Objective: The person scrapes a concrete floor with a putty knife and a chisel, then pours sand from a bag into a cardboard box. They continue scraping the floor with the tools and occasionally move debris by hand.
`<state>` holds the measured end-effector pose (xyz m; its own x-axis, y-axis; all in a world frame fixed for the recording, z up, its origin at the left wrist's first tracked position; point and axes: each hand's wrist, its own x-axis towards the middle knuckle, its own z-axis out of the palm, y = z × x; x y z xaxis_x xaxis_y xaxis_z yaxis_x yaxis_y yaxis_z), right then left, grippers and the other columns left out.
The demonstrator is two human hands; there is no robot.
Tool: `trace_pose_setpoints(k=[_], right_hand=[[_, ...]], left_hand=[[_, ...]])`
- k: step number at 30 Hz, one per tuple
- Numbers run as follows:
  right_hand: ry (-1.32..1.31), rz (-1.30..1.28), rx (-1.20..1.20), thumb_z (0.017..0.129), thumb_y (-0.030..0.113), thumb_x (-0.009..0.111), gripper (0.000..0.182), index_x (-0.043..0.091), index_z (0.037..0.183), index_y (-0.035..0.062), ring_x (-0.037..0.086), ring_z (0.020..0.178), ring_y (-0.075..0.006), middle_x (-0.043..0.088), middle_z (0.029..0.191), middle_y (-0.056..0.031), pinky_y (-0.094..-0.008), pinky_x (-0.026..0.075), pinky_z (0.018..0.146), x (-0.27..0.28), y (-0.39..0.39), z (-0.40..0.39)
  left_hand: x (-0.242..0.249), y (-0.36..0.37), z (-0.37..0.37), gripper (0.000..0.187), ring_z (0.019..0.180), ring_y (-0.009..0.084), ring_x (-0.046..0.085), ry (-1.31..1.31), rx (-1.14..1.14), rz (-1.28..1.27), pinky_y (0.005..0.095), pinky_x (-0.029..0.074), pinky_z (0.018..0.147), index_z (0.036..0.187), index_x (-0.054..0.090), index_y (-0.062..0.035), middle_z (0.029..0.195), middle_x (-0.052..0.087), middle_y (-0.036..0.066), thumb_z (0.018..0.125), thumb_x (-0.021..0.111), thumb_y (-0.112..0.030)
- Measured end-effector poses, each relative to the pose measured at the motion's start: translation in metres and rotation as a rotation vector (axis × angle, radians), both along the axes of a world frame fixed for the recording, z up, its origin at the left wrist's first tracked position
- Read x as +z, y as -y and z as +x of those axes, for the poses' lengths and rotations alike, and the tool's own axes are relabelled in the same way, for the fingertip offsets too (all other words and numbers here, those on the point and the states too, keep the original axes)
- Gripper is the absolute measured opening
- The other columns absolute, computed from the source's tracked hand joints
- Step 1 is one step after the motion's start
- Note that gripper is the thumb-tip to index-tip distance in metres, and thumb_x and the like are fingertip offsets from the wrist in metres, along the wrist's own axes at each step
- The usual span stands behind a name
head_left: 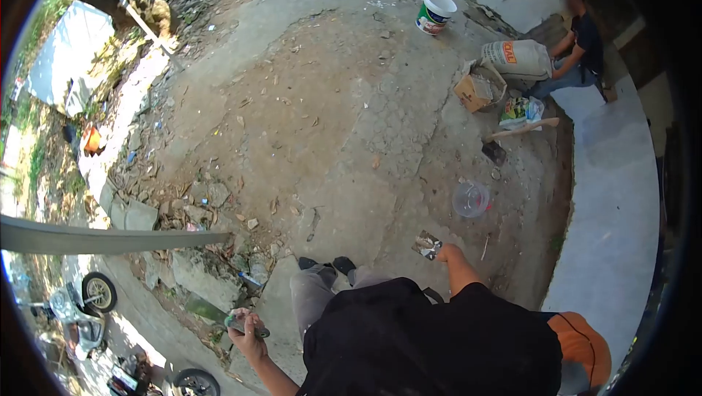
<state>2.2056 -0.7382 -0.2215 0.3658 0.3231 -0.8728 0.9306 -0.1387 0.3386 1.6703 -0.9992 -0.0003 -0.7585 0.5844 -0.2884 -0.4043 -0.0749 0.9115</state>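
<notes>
Head view: a fisheye look straight down on a person in a black top standing on a rough, cracked concrete yard.
Right hand: the right hand (pixel 447 253) is closed around the handle of a small flat steel trowel blade smeared with grey mortar (pixel 427 245), held out in front of the body at about waist level, blade pointing forward.
Left hand: the left hand (pixel 248 332) is wrapped around a short dark, grey-smeared hand tool (pixel 246 323), out to the side above the broken edge of the slab; what kind of tool it is cannot be told.
Nearby: a clear round plastic bowl (pixel 472 199) sits on the ground just ahead of the trowel, with a long wooden-handled tool (pixel 521 131) further off.
Supplies: a white plastic bucket with a green label (pixel 435 13) and a white printed sack (pixel 518 58) stand well apart, near a seated person in dark clothes (pixel 578 45).
Step in hand: judged from the loaded blade, the person is carrying mortar between pick-up and placing; no fresh patch shows underfoot.
Next move calls for: keeping the blade level so the mortar does not slide off, and stepping carefully on the rubble near the slab's edge.
</notes>
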Motion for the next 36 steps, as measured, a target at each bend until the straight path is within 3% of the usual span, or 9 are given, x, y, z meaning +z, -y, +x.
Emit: trace_pose_setpoints(k=[4, 10, 15, 19, 22, 25, 32, 34, 36], right_hand=[[0.057, -0.265, -0.078, 0.076, 0.035, 0.068, 0.038, 0.071, 0.109, 0.0147, 0.063, 0.108, -0.0225, 0.065, 0.119, -0.0084, -0.0364, 0.049, 0.089, 0.010, 0.034, 0.017], [-0.143, -0.381, -0.369, 0.083, 0.037, 0.064, 0.027, 0.072, 0.092, 0.0126, 0.063, 0.076, -0.0195, 0.070, 0.087, -0.0055, -0.0377, 0.048, 0.072, -0.005, 0.089, 0.004], [-0.344, -0.112, -0.935, 0.087, 0.034, 0.063, 0.028, 0.065, 0.090, 0.0068, 0.045, 0.048, -0.0095, 0.055, 0.062, -0.0044, -0.0329, 0.040, 0.047, 0.103, 0.091, -0.069], [-0.346, 0.000, -1.225, 0.083, 0.037, 0.068, 0.034, 0.067, 0.087, 0.0040, 0.049, 0.049, -0.0129, 0.057, 0.063, -0.0058, -0.0340, 0.043, 0.050, 0.093, 0.130, -0.088], [-0.292, 0.069, -1.073, 0.079, 0.035, 0.072, 0.032, 0.070, 0.083, 0.0025, 0.056, 0.053, -0.0181, 0.063, 0.068, -0.0085, -0.0358, 0.045, 0.053, 0.093, 0.146, -0.100], [-0.198, -0.077, -0.754, 0.082, 0.036, 0.069, 0.038, 0.068, 0.101, 0.0038, 0.056, 0.048, -0.0193, 0.062, 0.060, -0.0088, -0.0356, 0.043, 0.048, 0.078, 0.155, -0.089], [-0.209, -0.712, -0.731, 0.086, 0.030, 0.066, 0.046, 0.057, 0.126, 0.0074, 0.064, 0.091, -0.0181, 0.068, 0.112, -0.0079, -0.0371, 0.050, 0.080, 0.079, 0.049, -0.036], [-0.210, -0.608, -0.631, 0.086, 0.027, 0.065, 0.038, 0.063, 0.118, 0.0061, 0.066, 0.088, -0.0197, 0.069, 0.105, -0.0098, -0.0374, 0.051, 0.078, 0.076, -0.010, -0.026], [-0.249, -0.397, -0.502, 0.085, 0.028, 0.065, 0.031, 0.067, 0.104, 0.0031, 0.067, 0.081, -0.0216, 0.070, 0.095, -0.0123, -0.0384, 0.052, 0.074, 0.057, -0.061, -0.015]], left_hand=[[-0.005, -0.031, -0.015, 0.028, 0.076, 0.0168, 0.059, 0.022, -0.066, -0.080, 0.0281, 0.049, 0.061, 0.107, 0.051, -0.0031, 0.098, 0.058, 0.009, 0.085, 0.069, -0.002], [-0.035, -0.121, -0.084, 0.026, 0.076, 0.0161, 0.059, 0.104, -0.170, -0.021, 0.0278, 0.049, 0.072, 0.105, 0.052, -0.0026, 0.093, 0.058, 0.007, 0.086, 0.068, -0.001], [-0.026, -0.254, -0.147, 0.021, 0.081, 0.0136, 0.058, -0.132, -0.493, -0.061, 0.0262, 0.047, 0.070, 0.106, 0.054, -0.0041, 0.091, 0.060, 0.005, 0.090, 0.067, -0.010], [0.013, -0.350, -0.153, 0.017, 0.085, 0.0130, 0.058, -0.393, -0.722, -0.045, 0.0256, 0.045, 0.074, 0.106, 0.055, -0.0040, 0.093, 0.062, 0.005, 0.093, 0.062, -0.013], [0.033, -0.398, -0.122, 0.013, 0.083, 0.0156, 0.062, -0.330, -0.718, 0.095, 0.0275, 0.048, 0.072, 0.104, 0.053, -0.0024, 0.090, 0.062, 0.007, 0.093, 0.059, -0.005], [0.041, -0.417, -0.088, 0.013, 0.067, 0.0159, 0.061, -0.210, -0.839, 0.110, 0.0263, 0.048, 0.059, 0.105, 0.053, -0.0022, 0.083, 0.061, 0.008, 0.094, 0.058, -0.008], [-0.003, -0.380, -0.031, 0.015, 0.039, 0.0093, 0.033, 0.238, -0.614, -0.005, 0.0230, 0.025, 0.036, 0.100, 0.053, -0.0053, 0.055, 0.040, 0.000, 0.096, 0.055, -0.020], [-0.012, -0.372, -0.024, 0.016, 0.040, 0.0092, 0.031, 0.361, -0.585, 0.074, 0.0226, 0.025, 0.038, 0.098, 0.054, -0.0070, 0.055, 0.038, -0.001, 0.096, 0.054, -0.023], [-0.007, -0.371, -0.010, 0.019, 0.047, 0.0094, 0.030, 0.593, -0.265, 0.198, 0.0235, 0.026, 0.045, 0.087, 0.053, -0.0109, 0.056, 0.035, -0.001, 0.095, 0.052, -0.028]])
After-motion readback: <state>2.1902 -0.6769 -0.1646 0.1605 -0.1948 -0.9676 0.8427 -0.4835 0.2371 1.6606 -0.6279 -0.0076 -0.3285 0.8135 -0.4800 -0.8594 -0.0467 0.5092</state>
